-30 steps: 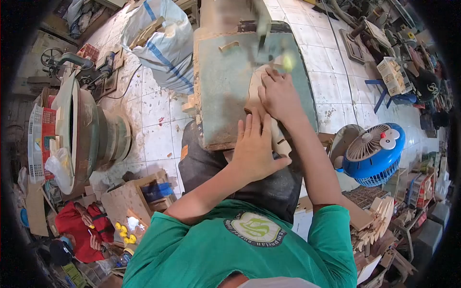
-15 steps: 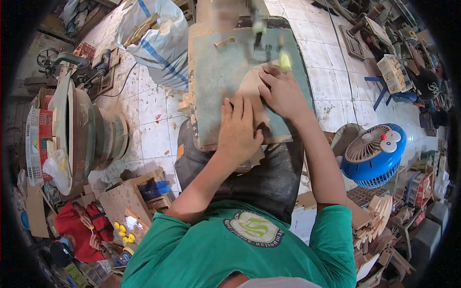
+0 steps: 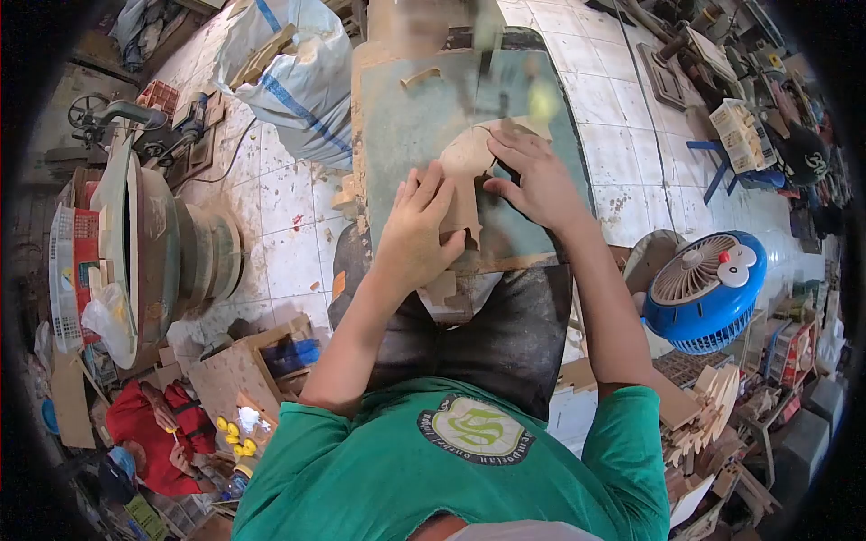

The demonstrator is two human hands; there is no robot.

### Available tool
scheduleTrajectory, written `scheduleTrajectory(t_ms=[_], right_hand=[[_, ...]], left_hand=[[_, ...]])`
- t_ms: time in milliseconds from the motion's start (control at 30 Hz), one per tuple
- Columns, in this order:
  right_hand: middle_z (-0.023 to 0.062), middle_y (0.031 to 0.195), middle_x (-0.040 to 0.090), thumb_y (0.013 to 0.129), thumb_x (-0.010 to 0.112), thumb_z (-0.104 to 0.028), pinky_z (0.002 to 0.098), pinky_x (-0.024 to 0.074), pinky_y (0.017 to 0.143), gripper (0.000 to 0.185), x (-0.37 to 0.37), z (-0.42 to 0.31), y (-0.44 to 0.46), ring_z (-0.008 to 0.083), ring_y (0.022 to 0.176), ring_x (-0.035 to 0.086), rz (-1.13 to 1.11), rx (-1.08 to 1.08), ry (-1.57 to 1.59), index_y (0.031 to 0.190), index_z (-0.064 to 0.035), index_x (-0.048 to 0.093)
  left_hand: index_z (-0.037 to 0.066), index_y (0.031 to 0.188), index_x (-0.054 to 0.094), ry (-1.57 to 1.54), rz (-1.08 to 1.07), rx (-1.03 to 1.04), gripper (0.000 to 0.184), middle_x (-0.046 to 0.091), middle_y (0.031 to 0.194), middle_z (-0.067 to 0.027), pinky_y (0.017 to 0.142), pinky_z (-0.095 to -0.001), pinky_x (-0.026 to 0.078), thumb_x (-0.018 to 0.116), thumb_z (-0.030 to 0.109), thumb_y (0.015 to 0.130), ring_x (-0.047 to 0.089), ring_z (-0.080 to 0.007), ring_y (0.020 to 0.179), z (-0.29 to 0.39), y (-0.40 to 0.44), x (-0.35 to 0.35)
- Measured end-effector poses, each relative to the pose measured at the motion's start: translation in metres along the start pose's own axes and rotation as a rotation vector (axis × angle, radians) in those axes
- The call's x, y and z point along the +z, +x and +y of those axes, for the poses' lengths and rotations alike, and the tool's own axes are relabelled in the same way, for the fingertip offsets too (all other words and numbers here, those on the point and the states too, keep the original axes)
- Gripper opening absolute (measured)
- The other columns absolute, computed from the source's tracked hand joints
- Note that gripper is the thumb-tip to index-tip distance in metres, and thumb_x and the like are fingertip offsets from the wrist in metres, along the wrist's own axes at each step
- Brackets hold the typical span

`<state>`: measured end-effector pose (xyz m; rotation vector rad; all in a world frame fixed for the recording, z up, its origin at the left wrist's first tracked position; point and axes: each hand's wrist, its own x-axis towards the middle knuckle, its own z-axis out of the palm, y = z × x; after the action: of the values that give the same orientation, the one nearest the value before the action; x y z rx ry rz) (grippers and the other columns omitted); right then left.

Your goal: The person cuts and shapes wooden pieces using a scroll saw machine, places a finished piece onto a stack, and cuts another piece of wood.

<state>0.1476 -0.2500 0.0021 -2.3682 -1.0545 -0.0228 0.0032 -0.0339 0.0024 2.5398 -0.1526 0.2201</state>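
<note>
A thin wooden piece [image 3: 465,155] with a curved outline and a notched lower edge lies on the green-topped work table [image 3: 388,117]. My left hand [image 3: 413,221] rests on its left side, fingers stretched out and thumb apart. On its upper right edge lies my right hand [image 3: 538,185], fingers extended and thumb spread from them. Just beyond the right fingertips, a machine part [image 3: 487,68] is smeared by motion, so I cannot make out its details. A small wood offcut [image 3: 420,77] sits near the table's far left.
A white sack [image 3: 302,86] of wood scraps stands left of the table. To the right is a blue fan [image 3: 704,288]. A round-topped stand [image 3: 149,252] is at the left. A person in red [image 3: 158,437] sits at lower left. Stacked wood pieces [image 3: 704,406] lie at lower right.
The wooden piece has turned and shifted on the table. My left hand has slid left and slightly down; my right hand remains near the machine, its fingers flatter.
</note>
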Motion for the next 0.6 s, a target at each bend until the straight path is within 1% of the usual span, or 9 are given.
scheduleTrajectory(t_ms=[67,167,600], right_hand=[[0.0107,0.150,0.065,0.087,0.087,-0.030,0.0458,0.0474,0.116,0.062,0.008,0.003,-0.001,0.0380,0.135,0.058,0.088,-0.032,-0.026,0.142,-0.0081,0.069],[0.0094,0.149,0.066,0.086,0.087,-0.030,0.0461,0.0489,0.114,0.061,0.011,-0.001,-0.003,0.0378,0.134,0.059,0.108,0.007,-0.007,0.141,-0.0091,0.070],[0.0085,0.145,0.069,0.087,0.087,-0.030,0.0449,0.0509,0.113,0.057,0.018,0.000,-0.003,0.0364,0.133,0.060,0.179,0.012,-0.017,0.138,-0.0107,0.072]], left_hand=[[-0.002,0.148,0.056,-0.014,0.009,0.036,0.073,0.040,0.169,-0.0226,0.125,-0.0587,0.035,0.082,0.015,0.082,0.039,-0.0567,0.152,-0.004,0.001,-0.001],[-0.003,0.147,0.057,-0.021,0.015,0.054,0.072,0.041,0.168,-0.0225,0.126,-0.0580,0.035,0.083,0.014,0.082,0.039,-0.0569,0.151,-0.009,0.003,-0.003],[-0.004,0.145,0.058,0.010,0.010,0.086,0.071,0.043,0.166,-0.0240,0.127,-0.0556,0.035,0.084,0.013,0.080,0.041,-0.0555,0.151,-0.011,0.007,-0.005]])
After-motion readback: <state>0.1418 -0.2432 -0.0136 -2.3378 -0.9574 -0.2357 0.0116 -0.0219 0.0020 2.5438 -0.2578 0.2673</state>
